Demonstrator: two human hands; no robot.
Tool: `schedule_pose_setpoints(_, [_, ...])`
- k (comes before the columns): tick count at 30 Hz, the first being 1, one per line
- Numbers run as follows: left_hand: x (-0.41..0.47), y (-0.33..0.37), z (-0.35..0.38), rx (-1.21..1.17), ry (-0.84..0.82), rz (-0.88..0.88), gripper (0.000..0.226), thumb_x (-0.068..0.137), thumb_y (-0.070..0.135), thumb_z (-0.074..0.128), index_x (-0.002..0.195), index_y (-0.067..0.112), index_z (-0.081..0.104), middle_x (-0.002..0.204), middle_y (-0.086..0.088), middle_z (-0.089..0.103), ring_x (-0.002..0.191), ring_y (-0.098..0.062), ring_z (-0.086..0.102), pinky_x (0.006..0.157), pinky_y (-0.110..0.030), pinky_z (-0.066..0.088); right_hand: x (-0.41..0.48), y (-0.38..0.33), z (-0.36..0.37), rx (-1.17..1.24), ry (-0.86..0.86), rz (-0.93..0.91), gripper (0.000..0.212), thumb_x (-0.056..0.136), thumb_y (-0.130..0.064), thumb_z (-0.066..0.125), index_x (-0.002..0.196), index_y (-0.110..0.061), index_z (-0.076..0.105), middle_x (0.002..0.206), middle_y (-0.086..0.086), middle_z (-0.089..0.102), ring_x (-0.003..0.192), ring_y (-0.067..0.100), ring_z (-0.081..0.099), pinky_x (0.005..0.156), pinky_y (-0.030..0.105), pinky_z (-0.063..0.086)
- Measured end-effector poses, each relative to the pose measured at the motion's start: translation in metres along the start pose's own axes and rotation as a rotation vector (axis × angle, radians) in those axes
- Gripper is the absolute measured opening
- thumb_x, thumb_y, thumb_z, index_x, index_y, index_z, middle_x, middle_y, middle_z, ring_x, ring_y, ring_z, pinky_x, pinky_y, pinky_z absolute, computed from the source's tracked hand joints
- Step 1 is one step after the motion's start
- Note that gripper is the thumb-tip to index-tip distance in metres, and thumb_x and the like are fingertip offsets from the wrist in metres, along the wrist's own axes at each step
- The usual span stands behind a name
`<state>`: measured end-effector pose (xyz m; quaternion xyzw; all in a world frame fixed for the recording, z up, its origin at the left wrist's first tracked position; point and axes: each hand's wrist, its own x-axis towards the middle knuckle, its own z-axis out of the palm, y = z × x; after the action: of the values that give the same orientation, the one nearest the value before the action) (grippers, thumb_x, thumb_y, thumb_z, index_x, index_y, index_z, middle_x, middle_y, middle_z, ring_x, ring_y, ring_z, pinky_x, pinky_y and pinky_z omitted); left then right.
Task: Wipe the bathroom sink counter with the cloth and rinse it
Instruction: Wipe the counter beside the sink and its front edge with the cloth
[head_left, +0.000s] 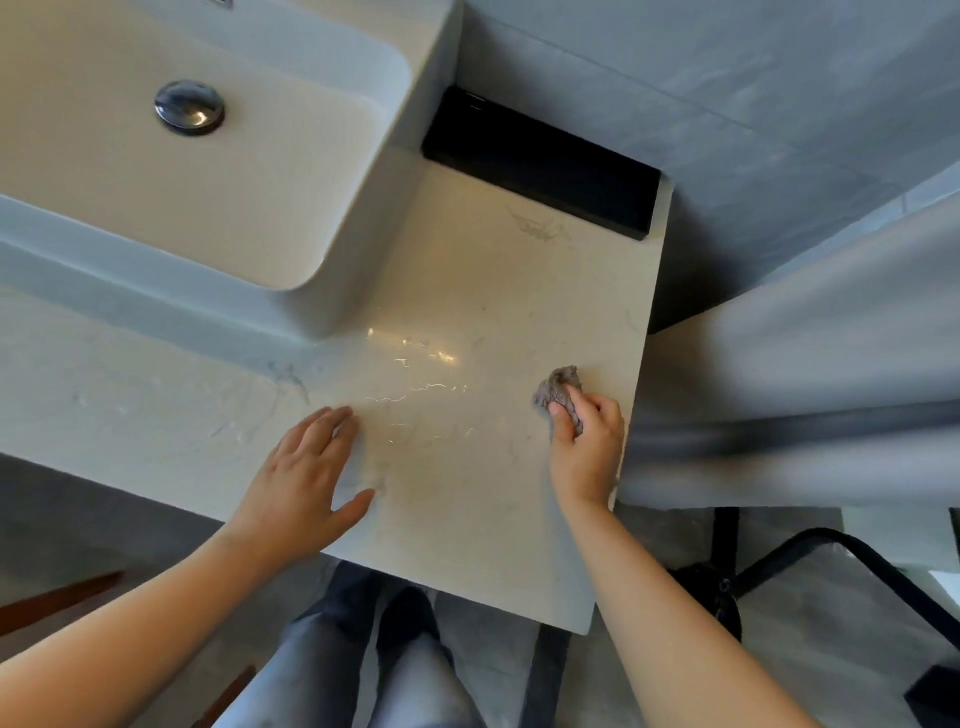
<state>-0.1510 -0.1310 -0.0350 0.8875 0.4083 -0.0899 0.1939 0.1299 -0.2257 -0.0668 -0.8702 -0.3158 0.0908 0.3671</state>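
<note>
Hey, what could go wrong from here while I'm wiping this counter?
The cloth is bunched small in the right hand, so strokes may miss patches like the marks near the black box. The left hand rests flat on the glistening counter; it might slip or leave prints.

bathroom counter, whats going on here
A person is wiping the counter. The right hand grips a bunched grey cloth on it near its right edge, while the left hand rests flat on the stone, fingers straight. Wet streaks shine between the hands. The sink sits to the left, untouched by either hand.
</note>
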Motion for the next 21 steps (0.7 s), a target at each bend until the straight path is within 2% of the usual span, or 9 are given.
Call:
schedule_pose_setpoints(6, [-0.009, 0.005, 0.009, -0.007, 0.031, -0.053, 0.089, 0.079, 0.066, 0.032, 0.145, 0.008, 0.033, 0.153, -0.005, 0.03, 0.141, -0.025, 0.026, 0.11, -0.033, 0.016, -0.034, -0.011, 0.012, -0.026, -0.045, -0.138, 0.028, 0.086, -0.011, 0.067, 0.115, -0.009, 0.068, 0.1, 0.006, 0.056, 0.091, 0.02, 0.051, 0.079, 0.023, 0.041])
schedule_pose_setpoints(10, [-0.009, 0.005, 0.011, -0.01, 0.054, -0.039, 0.089, 0.077, 0.065, 0.034, 0.142, 0.005, 0.038, 0.151, -0.006, 0.034, 0.139, -0.027, 0.028, 0.11, -0.033, 0.016, -0.067, -0.016, 0.016, -0.013, -0.123, -0.258, 0.027, 0.085, -0.017, 0.064, 0.112, -0.011, 0.069, 0.097, 0.003, 0.057, 0.088, 0.011, 0.045, 0.079, 0.012, 0.034])
schedule_pose_setpoints(12, [-0.01, 0.004, 0.012, 0.002, 0.05, -0.031, 0.089, 0.077, 0.065, 0.034, 0.143, 0.005, 0.037, 0.152, -0.007, 0.032, 0.14, -0.026, 0.026, 0.11, -0.033, 0.016, -0.081, -0.019, 0.015, 0.018, -0.205, -0.29, 0.028, 0.084, -0.015, 0.066, 0.112, -0.014, 0.07, 0.097, -0.001, 0.055, 0.088, 0.009, 0.046, 0.077, 0.01, 0.034])
schedule_pose_setpoints(14, [-0.01, 0.004, 0.012, -0.003, 0.054, -0.029, 0.09, 0.076, 0.065, 0.033, 0.144, 0.007, 0.034, 0.153, -0.006, 0.029, 0.141, -0.025, 0.024, 0.111, -0.033, 0.015, -0.086, -0.022, 0.008, 0.096, -0.269, -0.231, 0.028, 0.085, -0.012, 0.068, 0.112, -0.014, 0.07, 0.096, -0.004, 0.054, 0.088, 0.011, 0.051, 0.074, 0.011, 0.04])
schedule_pose_setpoints(16, [-0.01, 0.005, 0.012, -0.009, 0.062, -0.038, 0.092, 0.075, 0.067, 0.032, 0.146, 0.008, 0.032, 0.154, -0.004, 0.027, 0.141, -0.023, 0.022, 0.111, -0.031, 0.013, -0.076, -0.026, -0.003, 0.178, -0.229, -0.161, 0.027, 0.085, -0.009, 0.068, 0.112, -0.01, 0.069, 0.095, -0.003, 0.054, 0.085, 0.013, 0.055, 0.07, 0.007, 0.043])
schedule_pose_setpoints(18, [-0.009, 0.005, 0.011, -0.006, 0.061, -0.038, 0.093, 0.074, 0.068, 0.03, 0.147, 0.01, 0.029, 0.155, -0.002, 0.023, 0.142, -0.022, 0.019, 0.111, -0.03, 0.011, -0.052, -0.029, -0.012, 0.198, -0.16, -0.142, 0.026, 0.086, -0.007, 0.067, 0.112, -0.005, 0.069, 0.096, -0.001, 0.053, 0.084, 0.013, 0.056, 0.069, 0.004, 0.042])
schedule_pose_setpoints(21, [-0.011, 0.003, 0.012, 0.003, 0.061, -0.033, 0.094, 0.073, 0.068, 0.029, 0.148, 0.011, 0.027, 0.156, -0.002, 0.022, 0.143, -0.022, 0.018, 0.111, -0.03, 0.01, -0.006, -0.032, -0.015, 0.137, -0.146, -0.149, 0.027, 0.087, -0.008, 0.066, 0.114, -0.004, 0.067, 0.098, 0.0, 0.051, 0.082, 0.012, 0.053, 0.07, -0.001, 0.037])
